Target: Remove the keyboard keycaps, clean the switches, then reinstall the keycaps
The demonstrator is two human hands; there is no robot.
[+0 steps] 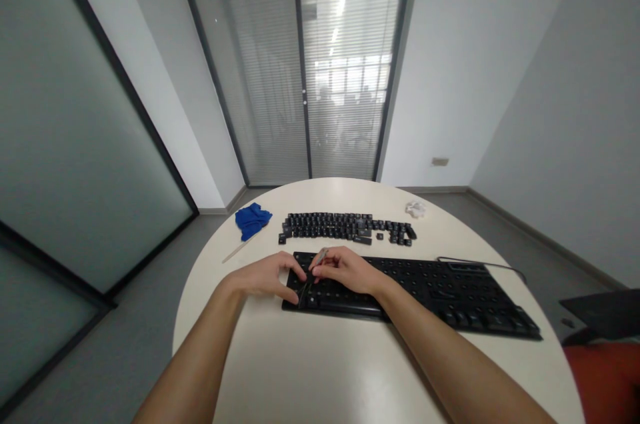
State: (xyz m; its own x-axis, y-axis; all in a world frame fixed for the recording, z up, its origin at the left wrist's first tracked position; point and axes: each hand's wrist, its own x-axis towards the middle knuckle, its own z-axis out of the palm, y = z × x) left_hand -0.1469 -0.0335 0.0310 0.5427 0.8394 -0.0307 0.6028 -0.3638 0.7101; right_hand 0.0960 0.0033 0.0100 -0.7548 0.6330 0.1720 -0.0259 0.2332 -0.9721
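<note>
A black keyboard with many of its keycaps off lies across the table in front of me. My right hand is over its left part, fingers pinched on slim metal tweezers that slant down to the lower-left corner of the keyboard. Resting at the keyboard's left end is my left hand, its thumb and forefinger apart on either side of the tweezers' tips. What lies right at the tips is too small to make out. Loose black keycaps are set out in rows behind the keyboard.
A blue cloth lies at the back left of the round table, with a thin pale stick beside it. Crumpled white tissue sits at the back right. A black cable runs behind the keyboard's right half.
</note>
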